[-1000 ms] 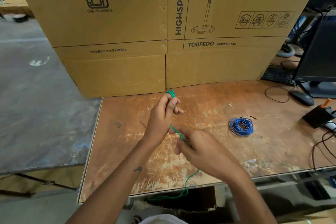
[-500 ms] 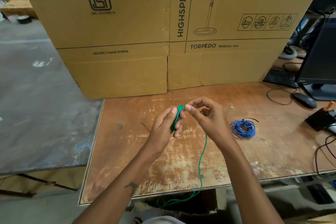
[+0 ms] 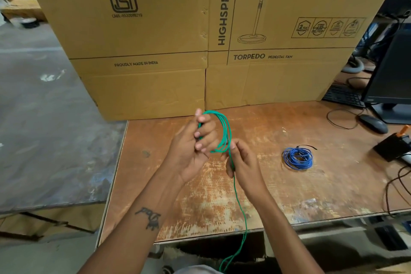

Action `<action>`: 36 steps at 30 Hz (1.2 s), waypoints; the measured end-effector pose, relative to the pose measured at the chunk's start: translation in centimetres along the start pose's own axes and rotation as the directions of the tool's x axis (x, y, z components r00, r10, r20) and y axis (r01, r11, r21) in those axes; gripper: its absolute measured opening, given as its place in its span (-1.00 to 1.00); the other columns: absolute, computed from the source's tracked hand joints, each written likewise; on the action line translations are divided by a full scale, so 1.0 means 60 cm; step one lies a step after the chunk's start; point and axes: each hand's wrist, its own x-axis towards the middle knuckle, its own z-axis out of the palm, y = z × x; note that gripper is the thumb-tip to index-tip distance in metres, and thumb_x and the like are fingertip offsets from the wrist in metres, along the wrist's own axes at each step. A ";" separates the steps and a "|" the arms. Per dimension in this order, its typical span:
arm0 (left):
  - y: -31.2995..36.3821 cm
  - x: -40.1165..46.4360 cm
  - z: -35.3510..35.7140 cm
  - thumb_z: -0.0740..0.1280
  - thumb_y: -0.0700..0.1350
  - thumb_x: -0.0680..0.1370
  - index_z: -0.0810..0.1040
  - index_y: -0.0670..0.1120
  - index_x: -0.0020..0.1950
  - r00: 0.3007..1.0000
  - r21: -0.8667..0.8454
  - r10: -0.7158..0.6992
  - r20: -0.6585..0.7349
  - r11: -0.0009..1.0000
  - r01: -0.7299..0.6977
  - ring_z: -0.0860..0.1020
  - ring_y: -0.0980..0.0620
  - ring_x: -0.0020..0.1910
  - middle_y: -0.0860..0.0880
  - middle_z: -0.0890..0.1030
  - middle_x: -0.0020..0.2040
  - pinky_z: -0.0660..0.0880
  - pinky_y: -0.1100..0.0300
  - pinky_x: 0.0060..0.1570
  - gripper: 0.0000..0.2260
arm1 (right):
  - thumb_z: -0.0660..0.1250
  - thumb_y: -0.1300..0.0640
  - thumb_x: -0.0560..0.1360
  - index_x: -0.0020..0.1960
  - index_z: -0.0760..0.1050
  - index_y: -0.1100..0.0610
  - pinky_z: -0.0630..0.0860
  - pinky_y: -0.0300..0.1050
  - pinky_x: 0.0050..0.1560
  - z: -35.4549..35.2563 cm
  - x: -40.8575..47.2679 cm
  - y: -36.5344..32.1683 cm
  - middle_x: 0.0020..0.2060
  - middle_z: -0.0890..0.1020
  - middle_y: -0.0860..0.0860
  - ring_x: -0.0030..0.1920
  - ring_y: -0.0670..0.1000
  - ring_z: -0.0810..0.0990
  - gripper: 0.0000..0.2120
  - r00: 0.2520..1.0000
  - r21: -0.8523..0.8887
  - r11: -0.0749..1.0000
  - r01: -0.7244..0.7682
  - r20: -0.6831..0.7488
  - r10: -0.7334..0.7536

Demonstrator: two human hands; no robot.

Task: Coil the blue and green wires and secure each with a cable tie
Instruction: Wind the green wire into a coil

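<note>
Left fingers: the fingers (image 3: 203, 134) of the left hand (image 3: 191, 151) are curled round several loops of the green wire (image 3: 224, 131), thumb up near the top of the coil.
Right fingers: the right hand (image 3: 243, 162) pinches the single strand just under the coil; which fingertips meet on it is hidden by the hand's own back.
Green wire: the loops stand upright in the air over the table (image 3: 278, 187), between the two hands; a loose tail drops from the right hand past the near table edge.
Hidden or cut off: the far side of the coil sits inside the left palm; the tail's end runs out of view at the bottom; whether any tie is on the green coil cannot be told.
Blue wire (image 3: 298, 158): coiled flat on the table, well to the right of the hands, a thin black cable tie (image 3: 308, 146) sticking out at its top.
Around: cardboard boxes (image 3: 200, 40) stand along the back of the table; at the right edge a mouse (image 3: 373, 123), a keyboard (image 3: 343, 95), a monitor (image 3: 393, 80) partly cut off, a small black box (image 3: 391, 145) with an orange part, and dark cords (image 3: 398, 184).
Arms: both forearms reach in from below, the left with a tattoo (image 3: 150, 219) near the wrist, palm turned right.
</note>
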 end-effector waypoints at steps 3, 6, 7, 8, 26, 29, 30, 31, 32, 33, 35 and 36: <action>0.016 0.025 0.004 0.10 0.03 0.75 0.45 -0.04 -0.12 0.993 -0.078 0.109 -0.047 0.991 -0.112 0.27 0.18 -0.57 0.10 0.29 -0.42 0.26 0.30 -0.53 -0.69 | 0.07 -0.02 0.80 0.20 0.62 0.00 0.26 0.04 -0.43 0.012 -0.052 0.010 -0.34 0.52 0.03 -0.44 0.09 0.32 -0.66 0.999 -0.002 0.999 -0.049 0.021 0.049; 0.020 0.040 0.003 0.10 0.03 0.76 0.43 -0.05 -0.10 0.954 -0.082 0.241 -0.177 0.963 -0.259 0.34 0.15 -0.54 0.08 0.34 -0.43 0.33 0.28 -0.49 -0.69 | 0.05 -0.01 0.81 0.37 0.55 -0.11 0.36 -0.02 -0.35 0.023 -0.103 0.014 -0.31 0.50 -0.04 -0.38 -0.05 0.40 -0.68 0.997 -0.207 0.978 -0.007 0.071 0.022; 0.016 0.044 -0.003 0.10 0.03 0.76 0.43 -0.06 -0.10 0.928 -0.003 0.296 -0.228 0.952 -0.305 0.37 0.12 -0.51 0.07 0.35 -0.42 0.35 0.26 -0.45 -0.70 | 0.05 -0.02 0.81 0.45 0.50 -0.16 0.45 -0.07 -0.24 0.025 -0.113 0.010 -0.26 0.53 -0.09 -0.31 -0.10 0.47 -0.67 0.993 -0.351 0.936 0.037 0.120 0.006; 0.011 0.046 -0.010 0.09 0.03 0.76 0.42 -0.06 -0.09 0.897 0.119 0.355 -0.263 0.935 -0.335 0.39 0.10 -0.49 0.07 0.36 -0.41 0.37 0.24 -0.40 -0.70 | 0.05 -0.03 0.81 0.53 0.42 -0.19 0.50 -0.14 -0.10 0.027 -0.120 0.004 -0.17 0.54 -0.17 -0.18 -0.11 0.54 -0.65 0.984 -0.473 0.877 0.087 0.177 -0.002; -0.053 -0.031 -0.073 0.10 0.01 0.77 0.47 -0.07 -0.12 0.970 0.893 0.242 0.022 0.432 -0.128 0.37 -0.03 -0.42 -0.10 0.40 -0.37 0.34 0.05 -0.36 -0.66 | 0.26 0.02 0.75 0.07 0.64 -0.03 0.34 -0.34 -0.34 -0.027 0.015 -0.175 -0.23 0.75 -0.20 -0.38 -0.22 0.55 -0.81 0.977 -0.568 0.814 0.121 0.212 0.004; -0.060 -0.045 -0.071 0.11 0.07 0.74 0.48 -0.06 -0.11 0.976 0.845 0.217 -0.016 0.525 -0.103 0.30 0.04 -0.43 0.02 0.37 -0.35 0.29 0.15 -0.39 -0.67 | 0.50 0.03 0.61 0.03 0.74 0.01 0.33 -0.29 -0.40 -0.034 0.042 -0.157 -0.27 0.78 -0.05 -0.50 -0.20 0.46 -0.93 0.994 -0.327 0.944 0.046 0.108 -0.011; -0.060 -0.049 -0.069 0.10 0.06 0.74 0.48 -0.08 -0.10 0.976 0.828 0.219 -0.017 0.550 -0.109 0.29 0.06 -0.44 0.03 0.36 -0.35 0.28 0.18 -0.39 -0.67 | 0.55 0.06 0.57 0.02 0.77 0.04 0.34 -0.28 -0.42 -0.036 0.049 -0.146 -0.29 0.77 -0.05 -0.51 -0.20 0.44 -0.92 0.997 -0.251 0.968 0.014 0.073 0.005; -0.060 -0.051 -0.066 0.08 0.04 0.74 0.47 -0.11 -0.09 0.973 0.807 0.231 -0.021 0.578 -0.119 0.29 0.07 -0.45 0.04 0.35 -0.35 0.28 0.20 -0.39 -0.66 | 0.57 0.08 0.54 0.02 0.79 0.06 0.33 -0.28 -0.42 -0.037 0.054 -0.133 -0.32 0.74 -0.09 -0.50 -0.19 0.42 -0.91 0.998 -0.204 0.979 -0.014 0.059 0.026; -0.059 -0.052 -0.063 0.06 0.05 0.74 0.46 -0.13 -0.09 0.968 0.789 0.250 -0.029 0.600 -0.131 0.28 0.08 -0.46 0.05 0.34 -0.35 0.28 0.23 -0.39 -0.64 | 0.56 0.10 0.55 0.05 0.79 0.08 0.31 -0.28 -0.42 -0.036 0.055 -0.119 -0.35 0.70 -0.12 -0.48 -0.18 0.38 -0.90 0.996 -0.168 0.985 -0.045 0.068 0.057; -0.059 -0.053 -0.059 0.06 0.08 0.74 0.45 -0.15 -0.08 0.965 0.771 0.259 -0.039 0.622 -0.136 0.28 0.10 -0.47 0.06 0.34 -0.36 0.28 0.24 -0.39 -0.62 | 0.53 0.11 0.58 0.09 0.79 0.09 0.28 -0.25 -0.41 -0.033 0.054 -0.104 -0.36 0.66 -0.12 -0.46 -0.14 0.35 -0.88 0.991 -0.126 0.989 -0.080 0.092 0.092; -0.058 -0.050 -0.048 0.08 0.11 0.72 0.44 -0.16 -0.08 0.962 0.726 0.263 -0.078 0.676 -0.126 0.28 0.13 -0.49 0.07 0.33 -0.37 0.27 0.24 -0.39 -0.61 | 0.43 0.13 0.66 0.20 0.76 0.09 0.31 -0.17 -0.38 -0.021 0.046 -0.071 -0.33 0.62 -0.01 -0.40 -0.06 0.35 -0.82 0.981 -0.037 0.990 -0.133 0.135 0.137; -0.056 -0.047 -0.042 0.10 0.11 0.70 0.44 -0.15 -0.08 0.958 0.697 0.270 -0.095 0.706 -0.130 0.28 0.13 -0.50 0.06 0.32 -0.38 0.28 0.24 -0.39 -0.63 | 0.38 0.14 0.69 0.23 0.74 0.09 0.35 -0.14 -0.36 -0.013 0.040 -0.057 -0.30 0.60 0.06 -0.38 -0.04 0.38 -0.80 0.982 -0.001 0.991 -0.136 0.135 0.135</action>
